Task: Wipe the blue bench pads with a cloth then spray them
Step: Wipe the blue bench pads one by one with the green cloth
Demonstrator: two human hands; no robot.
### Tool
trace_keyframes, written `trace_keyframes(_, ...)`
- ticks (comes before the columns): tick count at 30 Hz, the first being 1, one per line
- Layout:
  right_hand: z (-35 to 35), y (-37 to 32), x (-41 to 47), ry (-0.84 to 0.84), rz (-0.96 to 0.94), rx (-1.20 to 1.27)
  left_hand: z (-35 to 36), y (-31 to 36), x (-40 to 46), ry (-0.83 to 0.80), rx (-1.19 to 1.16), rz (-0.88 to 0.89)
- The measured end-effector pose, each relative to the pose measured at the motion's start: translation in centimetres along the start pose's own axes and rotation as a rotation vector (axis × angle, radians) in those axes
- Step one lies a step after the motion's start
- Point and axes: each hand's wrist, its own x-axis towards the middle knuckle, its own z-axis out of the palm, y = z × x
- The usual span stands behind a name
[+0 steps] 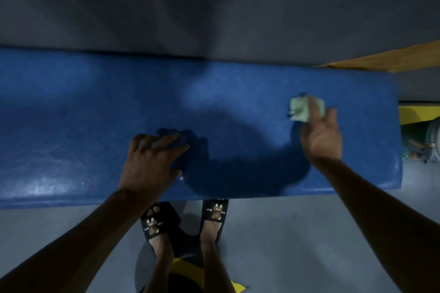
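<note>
Across the middle of the view runs the blue bench pad (pixel 95 126), a broad padded worktop with a faint sheen; it looks smooth, firm and likely a little slippery. Near its front edge the left hand (pixel 152 162) rests with fingers spread, holding nothing. Toward the pad's right end the right hand (pixel 321 133) presses a pale cloth (pixel 297 107) under straight fingers. Soft and light, the cloth should handle best bunched beneath the fingertips.
</note>
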Motion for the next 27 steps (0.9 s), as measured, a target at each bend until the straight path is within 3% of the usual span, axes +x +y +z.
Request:
trace_keyframes(2,0.2,0.1,-0.4,0.042,0.250,0.035,-0.9,-0.4,1.1,0.024,0.018,0.002)
trace_keyframes(6,3.2,-8.3,-0.8,0.080,0.386,0.195,-2.0,-1.5,3.1,-0.073,0.096,-0.034)
trace_keyframes(8,4.4,-14.1,-2.2,0.019,0.206,0.268,-1.8,-1.6,3.4,-0.126,0.115,-0.061)
trace_keyframes(10,5.0,-18.2,-4.1,-0.015,-0.183,0.217,-1.4,-1.8,3.2,-0.132,0.123,-0.071)
trace_keyframes(12,4.8,-18.0,-3.8,-0.076,-0.532,0.100,-1.1,-1.8,3.2,-0.126,0.128,-0.081)
trace_keyframes(14,3.6,-14.5,-1.1,-0.082,-0.611,0.027,-1.0,-1.5,3.2,-0.124,0.127,-0.083)
trace_keyframes(16,2.3,-9.4,1.8,-0.070,-0.399,-0.027,-0.8,-1.3,3.5,-0.121,0.115,-0.087)
trace_keyframes(19,0.7,-2.2,3.7,0.016,0.101,0.024,-0.6,-1.2,3.6,-0.121,0.121,-0.086)
trace_keyframes(21,1.2,-2.3,3.5,0.099,0.412,0.124,-0.5,-1.1,3.4,-0.115,0.129,-0.097)
trace_keyframes(23,2.7,-5.6,3.0,0.149,0.507,0.210,-0.3,-1.0,3.3,-0.110,0.138,-0.100)
trace_keyframes(25,4.3,-10.8,2.1,0.172,0.310,0.325,-0.3,-1.0,3.4,-0.103,0.142,-0.098)
trace_keyframes(27,5.4,-15.4,0.8,0.057,-0.090,0.259,-0.2,-1.0,3.4,-0.105,0.142,-0.097)
